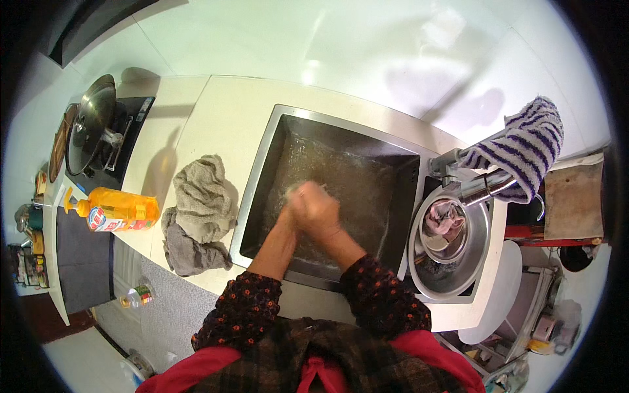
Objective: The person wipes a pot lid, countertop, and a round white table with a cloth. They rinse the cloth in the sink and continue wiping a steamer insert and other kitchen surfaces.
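Both my hands are pressed together over a square stainless steel sink (268, 147) that holds cloudy water (344, 196). My right hand (318, 205) covers most of my left hand (291, 212), and its fingers are curled. Something small and pale shows at the fingertips, blurred; whether it is a held thing or splashing water, I cannot tell. On the counter left of the sink lie a crumpled beige cloth (204, 196) and a grey cloth (194, 248), touching each other.
A yellow pump bottle (123, 210) stands left of the cloths. Farther left a lidded pan (93, 127) sits on a cooktop. On the right, a striped cloth (528, 142) drapes the chrome faucet (486, 186), above a metal basin (427, 282) holding a bowl with a pinkish cloth (444, 218).
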Tool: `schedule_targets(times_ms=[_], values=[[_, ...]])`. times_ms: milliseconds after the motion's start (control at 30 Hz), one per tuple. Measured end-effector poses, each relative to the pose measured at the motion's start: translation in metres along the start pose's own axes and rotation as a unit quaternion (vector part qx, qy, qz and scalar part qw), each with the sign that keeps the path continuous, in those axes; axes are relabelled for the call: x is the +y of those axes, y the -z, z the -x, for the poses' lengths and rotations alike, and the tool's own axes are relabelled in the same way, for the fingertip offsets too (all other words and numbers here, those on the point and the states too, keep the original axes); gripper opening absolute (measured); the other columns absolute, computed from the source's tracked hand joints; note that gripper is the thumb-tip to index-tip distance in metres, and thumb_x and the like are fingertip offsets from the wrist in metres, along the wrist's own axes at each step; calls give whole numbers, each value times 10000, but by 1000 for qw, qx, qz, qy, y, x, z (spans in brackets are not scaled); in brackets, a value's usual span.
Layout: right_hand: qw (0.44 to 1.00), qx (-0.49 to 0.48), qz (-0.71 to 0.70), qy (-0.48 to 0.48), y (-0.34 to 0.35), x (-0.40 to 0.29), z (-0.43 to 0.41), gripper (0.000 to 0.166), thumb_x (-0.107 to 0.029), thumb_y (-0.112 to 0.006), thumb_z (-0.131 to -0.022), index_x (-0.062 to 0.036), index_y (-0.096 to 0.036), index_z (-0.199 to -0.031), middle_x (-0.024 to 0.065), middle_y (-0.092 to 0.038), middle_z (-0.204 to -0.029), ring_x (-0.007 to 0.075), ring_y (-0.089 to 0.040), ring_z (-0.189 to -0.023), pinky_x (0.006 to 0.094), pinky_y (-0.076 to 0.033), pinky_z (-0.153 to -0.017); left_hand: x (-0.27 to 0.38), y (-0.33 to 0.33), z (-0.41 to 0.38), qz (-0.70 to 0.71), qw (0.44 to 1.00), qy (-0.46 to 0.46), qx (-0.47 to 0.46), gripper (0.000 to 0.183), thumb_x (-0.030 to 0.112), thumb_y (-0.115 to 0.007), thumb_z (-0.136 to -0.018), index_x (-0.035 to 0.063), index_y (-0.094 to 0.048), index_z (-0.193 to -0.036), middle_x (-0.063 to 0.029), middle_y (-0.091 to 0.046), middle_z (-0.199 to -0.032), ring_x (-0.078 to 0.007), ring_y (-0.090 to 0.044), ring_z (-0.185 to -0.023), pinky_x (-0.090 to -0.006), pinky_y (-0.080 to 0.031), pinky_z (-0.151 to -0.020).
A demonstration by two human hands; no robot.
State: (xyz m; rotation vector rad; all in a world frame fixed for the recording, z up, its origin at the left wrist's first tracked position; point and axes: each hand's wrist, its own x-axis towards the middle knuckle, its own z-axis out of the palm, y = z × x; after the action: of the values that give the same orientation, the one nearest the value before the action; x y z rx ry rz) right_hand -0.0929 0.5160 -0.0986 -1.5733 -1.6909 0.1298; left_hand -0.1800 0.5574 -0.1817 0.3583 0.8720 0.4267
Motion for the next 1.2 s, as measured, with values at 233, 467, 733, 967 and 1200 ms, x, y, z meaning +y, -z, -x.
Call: schedule_targets(times_ms=[233, 467, 733, 967, 1200], values=[[904, -119, 36, -409, 26, 143, 26, 408, -330, -626, -829, -52, -567, -1122, 185, -643, -1005, 370, -623, -908, 431, -486, -772, -12, 13, 0, -13, 982, -36, 185, 446, 310, -519, -922, 54, -459, -1282, -163, -525, -1229, -294, -528, -1102, -479, -483, -845], [888, -264, 8, -377, -64, 163, 72, 550, -307, -651, -805, -37, -508, -1262, 186, -640, -1073, 320, -616, -999, 412, -474, -830, 8, -7, 20, 7, 968, 52, 244, 775, 517, -559, -859, 98, -249, -1433, -240, -221, -1460, -459, -271, -1306, -713, -357, -871], [945, -171, -217, -173, 19, -38, 22, 343, -384, -669, -803, -84, -604, -958, 142, -637, -862, 332, -631, -791, 393, -493, -658, 29, 3, 33, 35, 993, -23, 108, 537, 530, -554, -864, 58, -544, -1118, -120, -579, -1058, -246, -585, -949, -376, -494, -817], [995, -69, -28, -70, -1, -38, 24, 285, -367, -590, -861, -83, -572, -840, 124, -561, -694, 297, -585, -573, 370, -484, -515, -33, 53, -31, -480, 798, -344, -118, 452, 429, -604, -859, 144, -518, -1199, -80, -525, -1198, -171, -497, -1012, -369, -430, -859], [942, -168, 46, -286, 9, 90, 21, 308, -383, -609, -849, -89, -613, -941, 97, -657, -889, 341, -633, -793, 439, -501, -697, -28, -14, -8, 83, 992, -5, 99, 353, 303, -559, -905, 42, -568, -1141, -112, -579, -1142, -201, -520, -1060, -377, -462, -880]])
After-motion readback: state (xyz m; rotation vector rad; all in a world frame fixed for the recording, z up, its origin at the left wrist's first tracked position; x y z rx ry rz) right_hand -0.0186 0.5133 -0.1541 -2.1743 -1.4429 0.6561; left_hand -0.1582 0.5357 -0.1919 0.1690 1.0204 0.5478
